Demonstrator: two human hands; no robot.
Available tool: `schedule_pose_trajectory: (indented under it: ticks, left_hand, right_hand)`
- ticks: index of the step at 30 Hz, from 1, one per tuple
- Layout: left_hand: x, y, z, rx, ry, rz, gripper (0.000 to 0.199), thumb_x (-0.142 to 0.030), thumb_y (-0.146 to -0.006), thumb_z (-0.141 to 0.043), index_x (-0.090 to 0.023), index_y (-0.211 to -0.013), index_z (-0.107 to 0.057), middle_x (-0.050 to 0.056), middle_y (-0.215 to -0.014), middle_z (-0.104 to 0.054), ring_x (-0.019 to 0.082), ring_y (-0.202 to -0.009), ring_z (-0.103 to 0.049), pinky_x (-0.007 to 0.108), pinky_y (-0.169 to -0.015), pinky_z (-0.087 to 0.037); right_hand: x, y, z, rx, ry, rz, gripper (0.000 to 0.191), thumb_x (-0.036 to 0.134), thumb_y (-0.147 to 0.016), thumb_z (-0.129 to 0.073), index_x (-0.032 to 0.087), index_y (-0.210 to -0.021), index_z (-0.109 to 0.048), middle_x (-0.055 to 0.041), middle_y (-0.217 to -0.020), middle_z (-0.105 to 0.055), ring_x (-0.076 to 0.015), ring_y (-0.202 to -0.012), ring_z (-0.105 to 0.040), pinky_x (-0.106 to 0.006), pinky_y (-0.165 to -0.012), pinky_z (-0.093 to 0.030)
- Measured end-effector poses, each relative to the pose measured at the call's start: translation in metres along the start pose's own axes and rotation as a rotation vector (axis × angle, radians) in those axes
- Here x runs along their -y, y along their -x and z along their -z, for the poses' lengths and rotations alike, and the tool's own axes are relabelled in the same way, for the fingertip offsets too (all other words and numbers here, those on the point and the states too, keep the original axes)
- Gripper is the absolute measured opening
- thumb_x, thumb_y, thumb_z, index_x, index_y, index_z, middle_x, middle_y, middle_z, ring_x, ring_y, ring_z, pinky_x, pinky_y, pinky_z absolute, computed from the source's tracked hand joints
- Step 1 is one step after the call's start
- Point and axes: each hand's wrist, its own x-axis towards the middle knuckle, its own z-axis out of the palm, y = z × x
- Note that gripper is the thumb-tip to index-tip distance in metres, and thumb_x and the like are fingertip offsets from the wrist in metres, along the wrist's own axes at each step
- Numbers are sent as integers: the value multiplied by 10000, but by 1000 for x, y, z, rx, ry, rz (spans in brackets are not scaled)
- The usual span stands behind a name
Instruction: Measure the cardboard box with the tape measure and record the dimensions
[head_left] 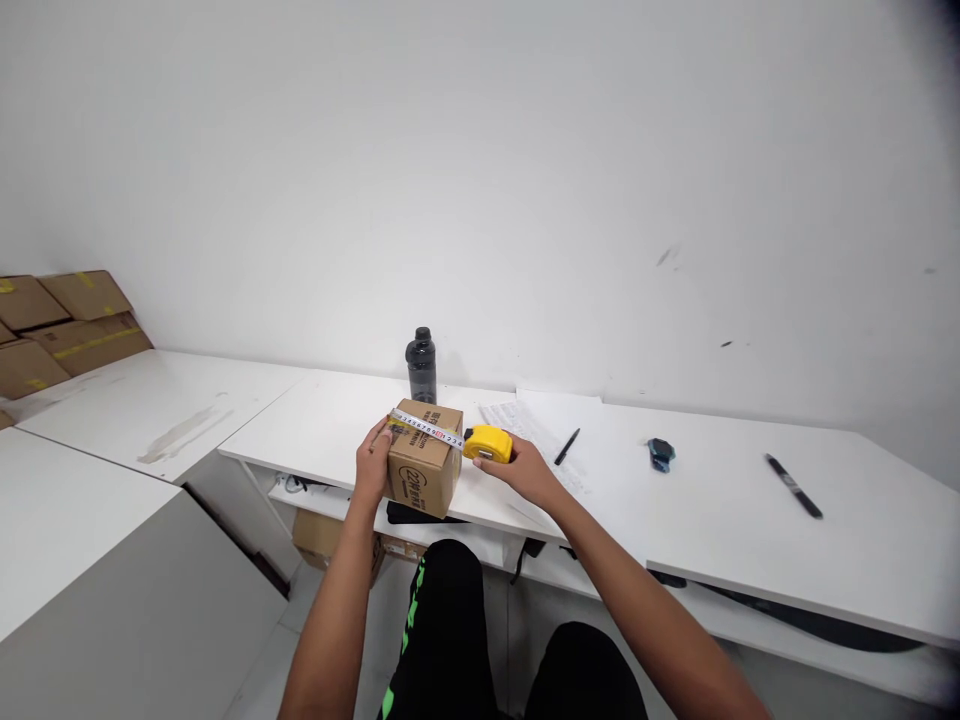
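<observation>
A small brown cardboard box (421, 478) with dark print is tilted at the front edge of the white table. My left hand (373, 462) grips its left side, fingers at the upper left corner by the end of the tape. Across the top face runs a white measuring blade (424, 428) with black numbers, pulled out of a yellow tape measure (489, 443). My right hand (525, 470) holds that case just beyond the box's right edge.
A dark bottle (422, 368) stands behind the box. Paper sheets (592, 415) and a black pen (568, 446) lie to the right. Farther right are a dark blue item (661, 454) and a black marker (793, 486). Cardboard boxes (90, 340) are stacked at the far left.
</observation>
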Motion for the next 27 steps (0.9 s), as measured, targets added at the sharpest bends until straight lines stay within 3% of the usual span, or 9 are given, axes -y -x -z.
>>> schedule_pose_trajectory:
  ticks: [6,11,16,21,27]
  left_hand:
    - [-1,2,2,46,36,29,626,-431,-839,-590,-220,-1413,-454,100,-1297,-608,241,-1115,-608,353,-943,-479]
    - [-2,3,1,15,14,22,532,-421,-832,-586,-193,-1312,-561,105,-1270,-618,238,-1085,-613,340,-925,-482]
    - [0,3,-1,-1,91,55,637,-407,-827,-599,-215,-1412,-435,111,-1247,-629,225,-1059,-628,351,-912,-490]
    - [2,1,0,22,82,38,551,-421,-806,-620,-166,-1292,-570,130,-1274,-617,243,-1107,-607,360,-952,-468]
    - [2,-2,1,1,162,106,570,-396,-755,-686,-141,-1259,-606,136,-1263,-632,243,-1086,-622,395,-982,-455]
  right_hand:
    - [18,-23,6,107,113,-28,460,392,-692,-749,220,-1112,-673,-43,-1012,-710,-227,-890,-641,-342,-754,-501]
    - [18,-35,3,165,52,-66,479,364,-685,-756,205,-1127,-662,-47,-1064,-701,-231,-952,-639,-349,-809,-508]
    - [13,-29,-1,134,28,-62,499,398,-690,-746,199,-1137,-651,-54,-1069,-696,-229,-949,-635,-338,-777,-507]
    - [20,-22,5,91,113,-43,443,391,-688,-739,204,-1085,-676,-45,-985,-710,-222,-872,-638,-334,-734,-491]
    - [18,-20,10,83,122,-35,435,382,-687,-737,194,-1073,-673,-51,-999,-713,-232,-882,-641,-344,-752,-483]
